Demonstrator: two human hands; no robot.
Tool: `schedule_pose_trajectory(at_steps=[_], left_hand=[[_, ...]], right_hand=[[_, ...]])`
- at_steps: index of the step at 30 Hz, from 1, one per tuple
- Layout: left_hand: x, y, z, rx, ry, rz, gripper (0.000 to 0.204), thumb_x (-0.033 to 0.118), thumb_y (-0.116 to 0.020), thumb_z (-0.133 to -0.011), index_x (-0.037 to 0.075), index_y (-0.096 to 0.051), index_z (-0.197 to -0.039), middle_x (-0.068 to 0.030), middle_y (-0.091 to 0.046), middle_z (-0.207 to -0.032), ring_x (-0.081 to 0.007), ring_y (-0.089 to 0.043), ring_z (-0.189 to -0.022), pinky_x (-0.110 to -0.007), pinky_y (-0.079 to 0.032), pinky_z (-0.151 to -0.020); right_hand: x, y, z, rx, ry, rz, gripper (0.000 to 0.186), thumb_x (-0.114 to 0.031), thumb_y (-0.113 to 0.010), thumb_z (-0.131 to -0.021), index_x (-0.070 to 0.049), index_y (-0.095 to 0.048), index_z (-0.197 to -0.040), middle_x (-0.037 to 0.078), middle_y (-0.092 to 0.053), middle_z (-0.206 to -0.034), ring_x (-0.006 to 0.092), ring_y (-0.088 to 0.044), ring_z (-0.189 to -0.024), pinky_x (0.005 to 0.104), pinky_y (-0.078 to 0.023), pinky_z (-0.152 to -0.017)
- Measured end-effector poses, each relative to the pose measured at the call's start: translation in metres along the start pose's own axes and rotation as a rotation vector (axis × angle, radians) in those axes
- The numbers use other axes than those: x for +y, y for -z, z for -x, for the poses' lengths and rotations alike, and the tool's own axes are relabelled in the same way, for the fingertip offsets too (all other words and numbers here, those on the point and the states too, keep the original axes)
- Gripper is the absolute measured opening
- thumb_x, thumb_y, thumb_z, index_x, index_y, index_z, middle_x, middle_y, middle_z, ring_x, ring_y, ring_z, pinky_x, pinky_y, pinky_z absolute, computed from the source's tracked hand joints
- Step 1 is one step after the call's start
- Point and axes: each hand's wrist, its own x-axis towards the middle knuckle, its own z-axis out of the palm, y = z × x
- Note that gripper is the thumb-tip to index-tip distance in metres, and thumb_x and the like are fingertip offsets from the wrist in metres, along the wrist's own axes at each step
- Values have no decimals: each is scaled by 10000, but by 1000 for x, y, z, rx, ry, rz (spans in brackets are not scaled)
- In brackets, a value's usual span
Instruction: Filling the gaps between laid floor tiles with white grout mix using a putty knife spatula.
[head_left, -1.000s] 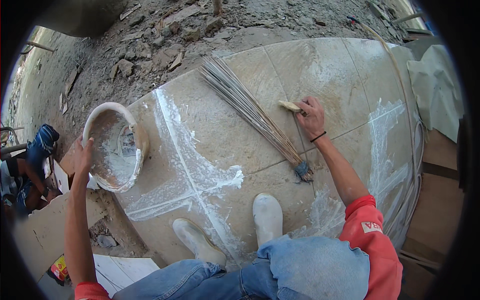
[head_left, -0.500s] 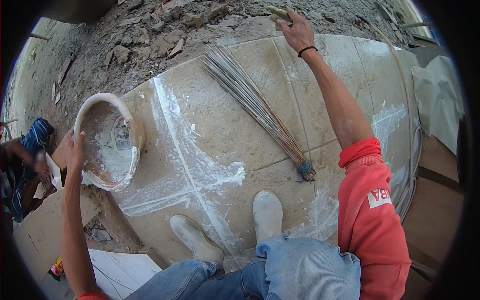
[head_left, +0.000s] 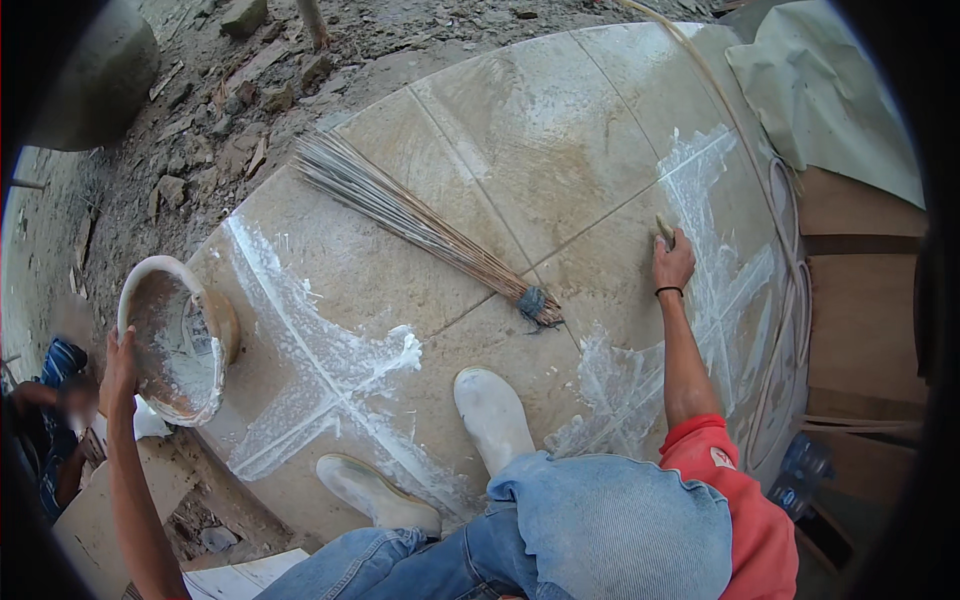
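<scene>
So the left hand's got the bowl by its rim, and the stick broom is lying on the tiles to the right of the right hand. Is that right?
Not quite: the stick broom lies to the left of the right hand, as the head view shows. The left hand does have the bowl by its rim, and the broom is on the tiles.

One basin (head_left: 224, 325), one broom (head_left: 430, 214) (and two boots (head_left: 495, 420))

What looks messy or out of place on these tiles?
White paste is smeared raggedly across the tiles, with one thick lump, so it looks messy and uneven. A stick broom lies loose and diagonal between the smeared patches, which looks untidy. The basin also has white streaks on its rim.
</scene>
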Motion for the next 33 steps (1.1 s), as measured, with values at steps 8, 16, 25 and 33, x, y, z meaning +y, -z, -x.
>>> schedule_pose_trajectory(at_steps=[8, 16, 25, 33], left_hand=[[-16, 7, -11, 39, -201, -119, 694, 459, -561, -1020, 36, -421, -1553, -245, -577, -1404, -375, -585, -1258, -429, -428, -1067], [30, -6, 29, -43, -107, -58, 790, 444, -603, -995, 15, -340, -1604, -227, -516, -1484, -354, -549, -1293, -412, -420, -1079], [24, 14, 13, -45, -112, -127, 690, 393, -612, -1002, 29, -404, -1549, -201, -584, -1323, -312, -584, -1149, -409, -451, -993], [12, -7, -6, -45, -69, -121, 687, 401, -599, -1015, -10, -416, -1534, -236, -613, -1292, -323, -621, -1121, -430, -476, -956]], right_hand=[[-187, -31, 56, -246, 220, -531, 246, -128, -739, -849, -78, -695, -1086, 157, -645, -1025, 406, -655, -950, 498, -521, -803], [-55, -21, -67, 88, 37, -190, 260, -114, -709, -858, -73, -688, -1115, 176, -660, -1072, 407, -650, -1003, 508, -521, -863], [-175, -2, 62, -384, 251, -605, 277, -103, -718, -841, -39, -658, -1104, 204, -662, -1022, 434, -650, -975, 507, -520, -843], [-81, 16, 92, -192, -116, -300, 234, -67, -732, -823, -48, -678, -1050, 162, -658, -1028, 384, -663, -970, 468, -526, -823]])
